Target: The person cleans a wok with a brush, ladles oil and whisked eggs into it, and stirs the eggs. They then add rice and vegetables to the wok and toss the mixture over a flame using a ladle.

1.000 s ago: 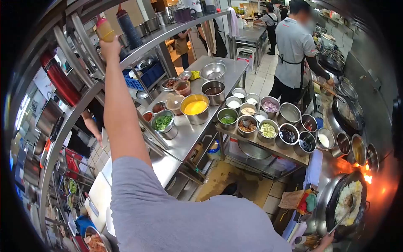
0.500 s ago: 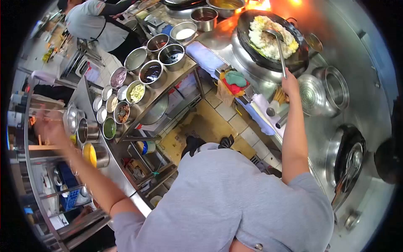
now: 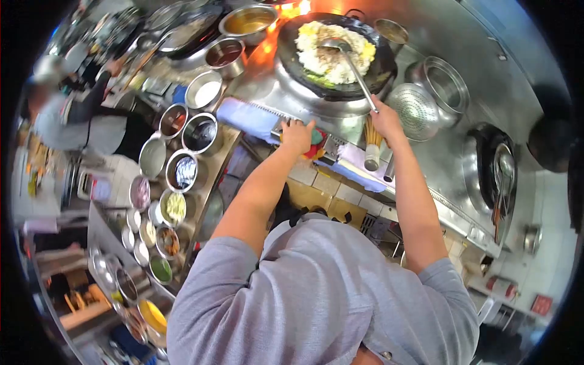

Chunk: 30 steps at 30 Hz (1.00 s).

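My right hand (image 3: 387,120) is wrapped round the handle of a long metal ladle (image 3: 359,74). The ladle's bowl rests in white rice with yellow egg (image 3: 325,58), inside a black wok (image 3: 298,78) on the stove. My left hand (image 3: 297,136) is over the stove's front edge, at the red and green cloths (image 3: 316,145). Its fingers are spread, and I see nothing held in it. A folded blue towel (image 3: 249,118) lies just left of that hand, and a bamboo brush (image 3: 372,141) stands beside my right hand.
Flames (image 3: 294,10) rise behind the wok. A perforated strainer (image 3: 413,111) and a second wok (image 3: 485,167) are to the right. Metal pots, one with white contents (image 3: 204,91), crowd the left side. A co-worker (image 3: 85,125) stands at the upper left.
My left arm has swung from the shelf side over to the stove's front edge. The bottle it held a second ago is gone from it. The view has turned toward the stove.
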Each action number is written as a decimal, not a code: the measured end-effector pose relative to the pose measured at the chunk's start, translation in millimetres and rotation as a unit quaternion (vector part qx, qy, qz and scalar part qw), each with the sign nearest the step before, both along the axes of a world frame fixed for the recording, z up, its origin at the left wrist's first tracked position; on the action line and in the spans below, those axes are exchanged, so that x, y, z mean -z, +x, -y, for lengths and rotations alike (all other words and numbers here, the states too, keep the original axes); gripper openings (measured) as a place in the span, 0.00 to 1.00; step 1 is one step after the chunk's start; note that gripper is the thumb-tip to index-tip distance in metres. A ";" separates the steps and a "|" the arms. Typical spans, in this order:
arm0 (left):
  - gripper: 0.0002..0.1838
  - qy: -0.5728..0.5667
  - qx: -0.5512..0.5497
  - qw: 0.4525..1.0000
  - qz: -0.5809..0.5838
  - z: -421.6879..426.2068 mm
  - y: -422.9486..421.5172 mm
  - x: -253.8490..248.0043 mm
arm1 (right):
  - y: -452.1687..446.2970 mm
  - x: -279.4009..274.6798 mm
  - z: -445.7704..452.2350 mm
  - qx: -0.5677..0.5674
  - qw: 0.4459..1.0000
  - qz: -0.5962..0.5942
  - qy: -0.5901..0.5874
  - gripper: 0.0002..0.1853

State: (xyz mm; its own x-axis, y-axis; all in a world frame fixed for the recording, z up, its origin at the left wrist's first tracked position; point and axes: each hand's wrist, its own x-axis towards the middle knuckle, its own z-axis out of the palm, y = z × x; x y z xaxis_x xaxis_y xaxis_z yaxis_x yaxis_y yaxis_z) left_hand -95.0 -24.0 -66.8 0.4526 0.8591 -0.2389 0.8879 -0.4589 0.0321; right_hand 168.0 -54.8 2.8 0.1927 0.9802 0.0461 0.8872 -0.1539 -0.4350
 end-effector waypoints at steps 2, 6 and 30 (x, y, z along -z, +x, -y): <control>0.33 -0.025 0.015 0.999 -0.015 -11.9 -0.5 -1.2 | -2.2 -10.9 2.9 0.021 0.999 0.012 -0.034 0.28; 0.37 -0.071 -0.016 0.991 0.113 -30.5 -36.7 -40.5 | -7.9 -13.8 9.1 0.052 0.996 -0.020 -0.064 0.27; 0.18 -0.290 0.052 0.883 0.364 -34.7 -64.5 40.6 | -47.0 24.5 21.9 0.102 0.979 -0.158 0.081 0.27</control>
